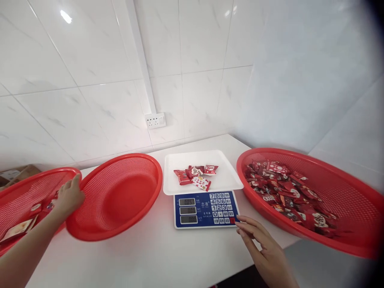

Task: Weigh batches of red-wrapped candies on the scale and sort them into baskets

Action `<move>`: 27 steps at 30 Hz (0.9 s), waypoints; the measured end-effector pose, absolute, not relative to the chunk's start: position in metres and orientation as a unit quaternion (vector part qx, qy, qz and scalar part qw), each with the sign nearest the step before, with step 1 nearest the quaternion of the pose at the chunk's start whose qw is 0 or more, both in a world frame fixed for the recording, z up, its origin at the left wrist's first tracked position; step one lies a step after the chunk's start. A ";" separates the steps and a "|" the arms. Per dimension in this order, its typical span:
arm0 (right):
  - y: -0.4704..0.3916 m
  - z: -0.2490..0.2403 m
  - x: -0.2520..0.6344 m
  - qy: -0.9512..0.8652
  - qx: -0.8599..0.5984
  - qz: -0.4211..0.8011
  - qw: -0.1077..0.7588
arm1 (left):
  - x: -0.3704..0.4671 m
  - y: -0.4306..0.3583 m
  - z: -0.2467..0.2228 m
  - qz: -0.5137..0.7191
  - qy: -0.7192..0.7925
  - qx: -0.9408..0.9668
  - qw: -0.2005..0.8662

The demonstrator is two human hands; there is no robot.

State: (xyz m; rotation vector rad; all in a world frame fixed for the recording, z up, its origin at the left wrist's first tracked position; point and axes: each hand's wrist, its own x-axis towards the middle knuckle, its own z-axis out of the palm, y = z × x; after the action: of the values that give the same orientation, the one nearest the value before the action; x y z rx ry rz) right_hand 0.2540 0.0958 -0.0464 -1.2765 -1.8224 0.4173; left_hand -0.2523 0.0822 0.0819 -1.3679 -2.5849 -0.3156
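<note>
My left hand [70,196] is closed where the rims of two red mesh baskets meet, its curled fingers on the left basket's rim [67,171]. Inside that left basket lie red packets [36,208] and a cream-and-brown packet [18,230]. My right hand [264,248] is open, with fingers extended and apart, its fingertips near the red key at the lower right corner of a blue digital scale [204,209]. On the scale's white tray [174,160], several wrapped candies [196,172] sit in a small pile.
Between the left basket and the scale stands a red basket [129,196] with nothing in it. At right, a large red basket [345,172] holds many wrapped candies [288,192]. A tiled wall with a socket [155,120] rises behind the white table [144,256]. A cardboard box [22,175] shows at far left.
</note>
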 end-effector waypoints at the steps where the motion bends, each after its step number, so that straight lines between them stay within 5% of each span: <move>1: 0.096 -0.045 0.252 -0.732 -0.504 0.166 0.427 | -0.240 0.088 0.084 -0.109 -0.868 -0.475 0.095; 12: 0.157 0.001 0.227 -0.805 -0.474 0.051 0.353 | -0.047 0.175 0.073 -0.060 -0.541 -0.839 -0.019; 19: 0.172 0.002 0.227 -0.832 -0.475 0.046 0.284 | -0.031 0.199 0.062 -0.035 -0.520 -0.850 -0.072; 27: 0.170 0.033 0.203 -0.825 -0.436 0.129 0.336 | -0.031 0.189 0.074 -0.135 -0.539 -0.818 -0.148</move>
State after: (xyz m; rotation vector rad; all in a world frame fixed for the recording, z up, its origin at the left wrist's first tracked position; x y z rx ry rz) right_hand 0.2027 0.1704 0.0332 -1.1382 -2.1517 0.3352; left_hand -0.0307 0.1887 0.0738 -2.8454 -1.8745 -0.4698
